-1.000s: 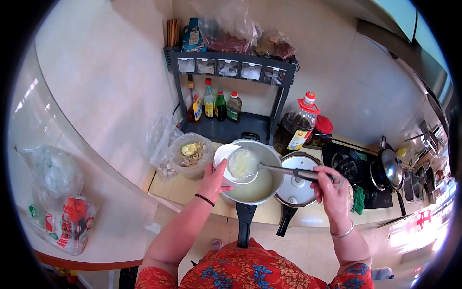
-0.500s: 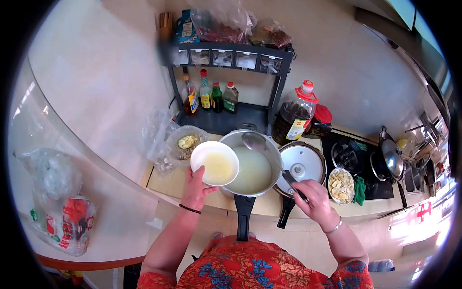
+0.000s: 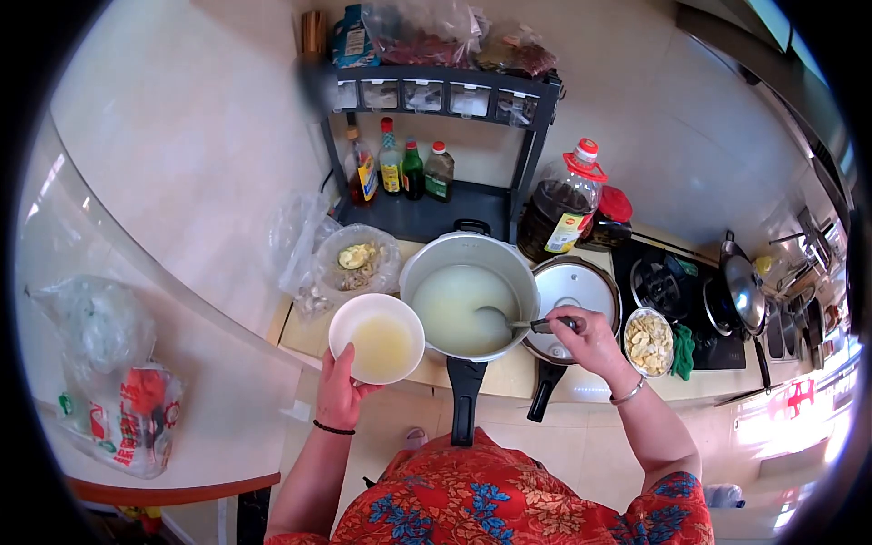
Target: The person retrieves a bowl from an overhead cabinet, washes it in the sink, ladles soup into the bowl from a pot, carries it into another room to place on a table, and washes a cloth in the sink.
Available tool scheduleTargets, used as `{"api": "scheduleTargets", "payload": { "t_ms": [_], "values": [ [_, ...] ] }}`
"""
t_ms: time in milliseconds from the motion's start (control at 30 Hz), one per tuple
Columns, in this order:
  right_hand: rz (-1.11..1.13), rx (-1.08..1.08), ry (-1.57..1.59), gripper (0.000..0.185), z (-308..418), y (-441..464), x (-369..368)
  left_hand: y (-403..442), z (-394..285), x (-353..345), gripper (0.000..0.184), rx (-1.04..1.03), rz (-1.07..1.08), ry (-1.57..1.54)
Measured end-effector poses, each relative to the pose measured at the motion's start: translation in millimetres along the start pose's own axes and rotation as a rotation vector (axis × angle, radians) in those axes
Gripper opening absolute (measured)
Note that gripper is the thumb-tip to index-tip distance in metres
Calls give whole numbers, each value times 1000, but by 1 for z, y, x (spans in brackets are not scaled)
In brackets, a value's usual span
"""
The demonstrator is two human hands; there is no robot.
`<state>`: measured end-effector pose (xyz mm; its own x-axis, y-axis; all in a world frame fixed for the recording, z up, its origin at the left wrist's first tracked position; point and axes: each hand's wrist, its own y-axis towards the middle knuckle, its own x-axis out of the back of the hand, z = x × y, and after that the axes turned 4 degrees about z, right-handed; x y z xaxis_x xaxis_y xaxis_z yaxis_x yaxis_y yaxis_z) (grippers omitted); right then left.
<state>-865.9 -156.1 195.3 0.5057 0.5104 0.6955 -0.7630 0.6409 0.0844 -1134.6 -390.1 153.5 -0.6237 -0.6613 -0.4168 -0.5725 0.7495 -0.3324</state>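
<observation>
A white bowl with pale yellowish soup in it is gripped at its lower rim by my left hand, just left of the pot. My right hand is closed round the dark handle of a ladle. The ladle's head dips into the pale, cloudy liquid of a large metal pressure cooker pot, partly under the surface. The pot's long black handle points toward me. To its right, under my right hand, lies the pot's round lid with its own black handle.
A bowl of pale sliced pieces and a green cloth sit right of the lid, near the stove. Behind stand a large oil bottle and a dark rack with several bottles. A plastic-lined bowl of scraps is left.
The ladle has gone from above the pot's far side down into the liquid. My left hand has drawn the bowl left and toward me, off the pot's rim.
</observation>
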Motion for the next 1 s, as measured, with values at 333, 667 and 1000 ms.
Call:
{"api": "scheduleTargets", "payload": {
  "t_ms": [333, 667, 1000],
  "values": [
    [-183, -429, 829, 20, -40, -5, -35, -2, 5, 7, 50, -11, 25, -27],
    [-399, -359, 866, 22, 1, -3, -2, 6, 2, -3, 51, -21, 20, -29],
    [-476, -226, 764, 23, 67, 0, 65, 36, 8, -35, 59, -29, 11, -6]
  ]
}}
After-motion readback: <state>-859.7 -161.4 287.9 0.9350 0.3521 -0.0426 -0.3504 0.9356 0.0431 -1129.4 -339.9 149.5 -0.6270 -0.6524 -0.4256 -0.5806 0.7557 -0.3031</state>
